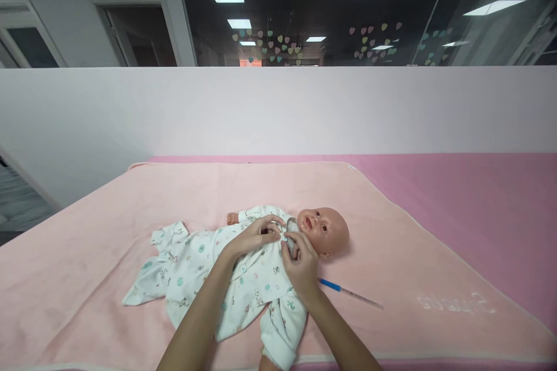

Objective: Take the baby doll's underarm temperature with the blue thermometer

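A baby doll point(325, 232) lies on its back with its head to the right, dressed in a white baby romper point(191, 261) with a small printed pattern. At the neckline below the doll's chin, my left hand point(260, 233) has its thumb and fingers closed on the edge of the romper. My right hand point(303, 266) meets it there, pinching the same cloth by a small pale blue fastening point(284, 238). The fingertips partly cover the fastening, so I cannot tell whether it is joined. Further down the front, the cloth flap spreads toward me.
Just right of my right wrist lies a thin clear stick with a blue end point(350, 293), like a thermometer. Under everything is a peach blanket point(100, 226) over a pink mat point(478, 203). A low white wall point(278, 110) stands behind.
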Action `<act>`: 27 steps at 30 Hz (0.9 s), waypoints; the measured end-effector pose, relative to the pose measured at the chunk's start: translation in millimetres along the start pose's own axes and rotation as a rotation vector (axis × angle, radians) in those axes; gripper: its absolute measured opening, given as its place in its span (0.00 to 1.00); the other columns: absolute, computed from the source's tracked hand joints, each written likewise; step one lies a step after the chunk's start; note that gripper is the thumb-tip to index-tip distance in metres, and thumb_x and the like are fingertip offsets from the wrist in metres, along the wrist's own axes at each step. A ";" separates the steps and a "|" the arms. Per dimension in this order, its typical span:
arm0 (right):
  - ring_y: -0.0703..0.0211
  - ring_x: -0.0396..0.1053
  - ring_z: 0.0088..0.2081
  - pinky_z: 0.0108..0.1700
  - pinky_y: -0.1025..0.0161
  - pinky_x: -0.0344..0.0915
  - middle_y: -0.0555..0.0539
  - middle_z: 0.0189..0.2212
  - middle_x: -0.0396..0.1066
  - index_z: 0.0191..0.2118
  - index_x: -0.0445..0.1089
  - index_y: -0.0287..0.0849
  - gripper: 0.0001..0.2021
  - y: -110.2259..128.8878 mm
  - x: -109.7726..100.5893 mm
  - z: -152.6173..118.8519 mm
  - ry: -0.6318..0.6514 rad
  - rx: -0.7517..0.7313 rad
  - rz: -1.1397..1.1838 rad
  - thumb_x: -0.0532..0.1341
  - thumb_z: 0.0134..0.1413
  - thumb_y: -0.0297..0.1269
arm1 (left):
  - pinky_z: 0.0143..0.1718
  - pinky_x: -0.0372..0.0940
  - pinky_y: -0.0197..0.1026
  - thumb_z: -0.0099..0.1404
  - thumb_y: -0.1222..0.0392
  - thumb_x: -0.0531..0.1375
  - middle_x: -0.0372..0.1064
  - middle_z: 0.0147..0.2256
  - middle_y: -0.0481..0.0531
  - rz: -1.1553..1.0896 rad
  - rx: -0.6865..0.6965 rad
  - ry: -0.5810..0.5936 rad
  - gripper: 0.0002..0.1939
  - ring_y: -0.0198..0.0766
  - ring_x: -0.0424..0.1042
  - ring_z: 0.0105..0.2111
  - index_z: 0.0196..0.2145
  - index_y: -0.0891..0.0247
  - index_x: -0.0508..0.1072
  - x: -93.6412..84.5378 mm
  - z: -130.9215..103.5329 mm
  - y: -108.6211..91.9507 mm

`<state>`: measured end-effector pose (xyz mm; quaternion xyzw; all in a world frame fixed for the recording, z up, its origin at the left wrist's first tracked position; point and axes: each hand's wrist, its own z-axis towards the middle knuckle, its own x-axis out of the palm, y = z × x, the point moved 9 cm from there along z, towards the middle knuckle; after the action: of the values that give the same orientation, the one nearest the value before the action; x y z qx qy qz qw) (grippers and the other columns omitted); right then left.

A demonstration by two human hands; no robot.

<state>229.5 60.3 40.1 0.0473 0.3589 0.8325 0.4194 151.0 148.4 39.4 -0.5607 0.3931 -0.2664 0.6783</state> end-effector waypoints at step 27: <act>0.69 0.54 0.18 0.22 0.68 0.58 0.50 0.27 0.66 0.36 0.67 0.40 0.06 -8.4 -1.1 0.7 -0.005 0.094 0.089 0.55 0.53 0.33 | 0.36 0.59 0.37 0.53 0.62 0.61 0.67 0.38 0.50 0.269 0.110 -0.100 0.20 0.34 0.62 0.33 0.45 0.61 0.67 0.7 -17.4 -16.9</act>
<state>236.0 63.1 35.6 0.0851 0.3942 0.8323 0.3802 138.2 134.5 54.5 -0.4775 0.4154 -0.1660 0.7562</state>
